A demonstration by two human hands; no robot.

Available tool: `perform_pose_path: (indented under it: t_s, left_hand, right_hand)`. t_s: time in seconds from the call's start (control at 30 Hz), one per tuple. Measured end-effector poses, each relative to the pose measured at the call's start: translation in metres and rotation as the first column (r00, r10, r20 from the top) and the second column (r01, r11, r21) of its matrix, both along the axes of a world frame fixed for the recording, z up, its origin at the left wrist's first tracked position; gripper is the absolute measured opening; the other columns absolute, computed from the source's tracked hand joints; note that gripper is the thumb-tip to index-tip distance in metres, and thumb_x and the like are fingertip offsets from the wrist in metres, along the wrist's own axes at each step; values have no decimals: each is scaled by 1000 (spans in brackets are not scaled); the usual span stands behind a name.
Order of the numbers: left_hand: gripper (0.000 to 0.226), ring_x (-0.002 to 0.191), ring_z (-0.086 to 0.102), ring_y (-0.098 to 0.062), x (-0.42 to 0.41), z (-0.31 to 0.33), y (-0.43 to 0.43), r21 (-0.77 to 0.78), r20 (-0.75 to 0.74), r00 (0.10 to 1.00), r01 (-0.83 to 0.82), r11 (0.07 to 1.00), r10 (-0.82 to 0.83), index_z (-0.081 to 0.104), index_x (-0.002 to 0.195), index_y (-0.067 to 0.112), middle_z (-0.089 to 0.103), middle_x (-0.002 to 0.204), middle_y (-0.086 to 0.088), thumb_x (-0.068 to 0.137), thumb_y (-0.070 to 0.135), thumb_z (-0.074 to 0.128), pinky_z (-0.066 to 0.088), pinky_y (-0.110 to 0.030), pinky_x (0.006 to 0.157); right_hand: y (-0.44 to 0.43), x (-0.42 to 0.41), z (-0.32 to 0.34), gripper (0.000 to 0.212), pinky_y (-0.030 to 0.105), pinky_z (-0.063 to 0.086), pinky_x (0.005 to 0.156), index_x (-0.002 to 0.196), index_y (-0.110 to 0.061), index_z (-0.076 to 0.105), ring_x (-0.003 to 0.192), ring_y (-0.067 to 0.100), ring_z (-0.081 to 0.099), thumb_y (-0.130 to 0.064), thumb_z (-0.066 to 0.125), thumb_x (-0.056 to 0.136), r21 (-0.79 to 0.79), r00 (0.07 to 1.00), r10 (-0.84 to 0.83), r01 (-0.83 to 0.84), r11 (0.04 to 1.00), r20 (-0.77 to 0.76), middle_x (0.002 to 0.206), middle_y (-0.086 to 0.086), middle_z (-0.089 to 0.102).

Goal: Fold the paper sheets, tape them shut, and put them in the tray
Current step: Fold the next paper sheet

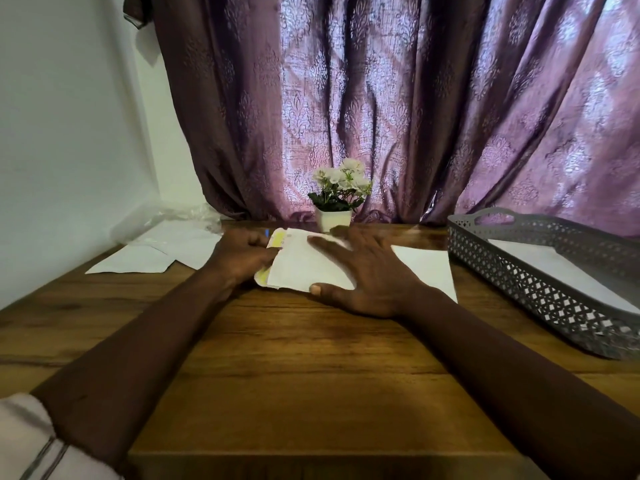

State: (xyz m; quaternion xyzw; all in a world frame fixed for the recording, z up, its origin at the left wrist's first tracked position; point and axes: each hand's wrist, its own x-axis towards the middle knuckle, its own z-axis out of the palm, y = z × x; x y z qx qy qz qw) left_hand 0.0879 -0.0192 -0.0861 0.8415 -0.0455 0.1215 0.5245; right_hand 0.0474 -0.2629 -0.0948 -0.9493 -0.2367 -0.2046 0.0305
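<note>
Folded paper [304, 268] sits mid-frame on the tabletop [311, 358], w/ a yellow strip [277, 241] at its left edge; too blurred to say if that's tape. Right hand [367, 271] is spread flat, fingers straight, pressing the paper down. Left hand [242, 259] curls its fingers on the left edge, apparently pinching it. Looks like the crease/seal step: hold palm weight on, square the edges first, then smooth outward. Tray [519, 278] is at frame right w/ a sheet [554, 265] inside.
</note>
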Motion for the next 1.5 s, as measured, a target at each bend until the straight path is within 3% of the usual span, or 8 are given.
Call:
perform_pose_path:
  t_s: [0.23,0.5,0.7,0.9,1.1,1.23,1.33,1.5]
  left_hand:
    - [21,96,64,-15,6,-1,2,234,13,990,-142,962,143,79,85,24,68,103,6,72,34,91,48,-30,79]
    - [9,75,57,1,-3,-3,-8,359,146,989,-53,932,0,78,84,23,62,76,20,86,31,80,37,-15,63]
    - [13,89,64,0,-3,-3,-7,460,88,990,60,886,-113,81,89,26,74,93,16,88,16,72,44,-15,73]
    - [32,99,66,-12,-7,-1,-4,516,13,990,116,849,-143,70,112,29,71,103,8,83,38,81,53,-36,91]
    - [58,124,57,-12,-3,3,3,521,-57,961,260,813,-270,58,138,26,62,134,6,86,34,80,45,-27,102]
    - [71,113,65,-17,2,18,12,395,-118,939,343,852,-324,60,137,22,67,123,-7,73,19,91,54,-27,94]
    - [46,81,68,-10,0,32,18,344,53,947,280,896,-316,73,113,24,72,92,-7,74,7,89,54,-23,71]
    - [19,85,70,-18,-11,47,33,397,509,831,6,918,-226,77,94,23,76,95,3,84,8,81,58,-33,76]
  right_hand:
    - [1,6,-6,70,58,10,126,159,-53,22,159,20,17,-81,22,95,-11,941,-11,7,1000,-337,173,-9,16]
    - [2,11,-7,71,55,12,127,159,-54,22,158,19,18,-82,26,94,-21,923,-17,10,1000,-383,173,-9,14]
    - [1,9,-9,71,56,18,125,157,-52,29,156,20,24,-83,28,93,14,933,-11,17,1000,-359,171,-5,25]
    - [2,7,-1,90,54,30,112,151,-38,46,140,30,41,-87,7,86,-59,961,-242,237,970,-133,150,9,50]
    - [2,11,0,88,50,37,107,139,-20,56,132,33,45,-87,32,88,-42,957,-256,252,967,-138,140,14,54]
    - [0,14,2,71,45,45,98,123,-20,57,118,33,54,-80,48,86,43,988,-136,133,990,70,121,9,58]
    - [-1,12,9,57,43,45,88,116,-21,55,103,31,59,-69,61,87,116,945,-90,56,992,313,108,5,59]
    - [4,7,28,58,42,42,81,130,-16,62,96,33,59,-51,76,86,138,783,-61,-33,990,619,107,11,62]
